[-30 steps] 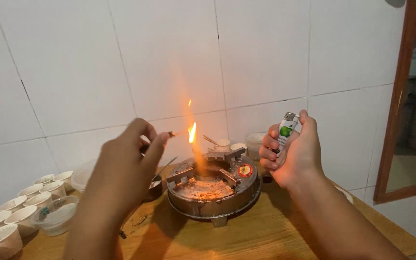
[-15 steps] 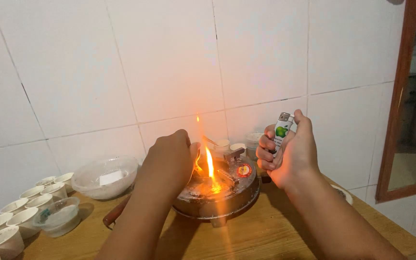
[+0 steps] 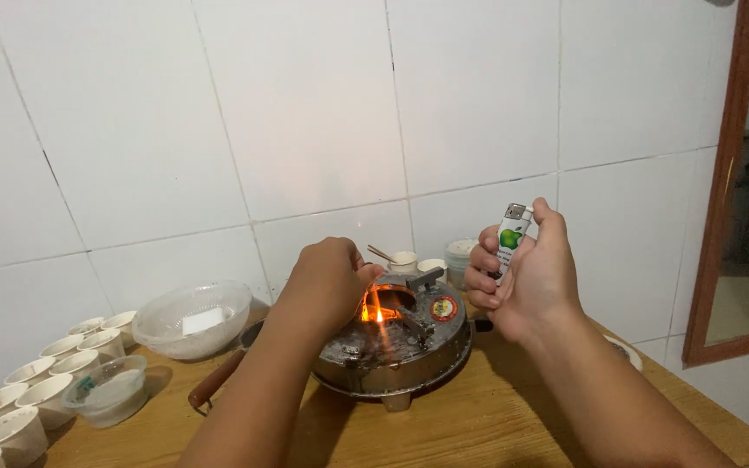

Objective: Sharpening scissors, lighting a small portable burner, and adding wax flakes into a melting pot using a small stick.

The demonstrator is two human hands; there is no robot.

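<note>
A round metal stove stands on the wooden table, with a small orange flame burning in its middle well. My left hand reaches down over the stove's left side, fingers pinched together right at the flame. The thin stick in them is hidden behind my fingers. My right hand hovers above the stove's right edge and grips a white lighter with a green picture on it, upright, thumb beside its metal top.
A clear plastic bowl sits left of the stove, by a wooden handle. Several white paper cups and a small clear bowl fill the table's left end. Small cups stand behind the stove against the tiled wall. A wooden door frame is at right.
My left hand has dropped from holding the burning stick in the air to the stove's middle. The tall flame has shrunk to a low one. My right hand has hardly moved.
</note>
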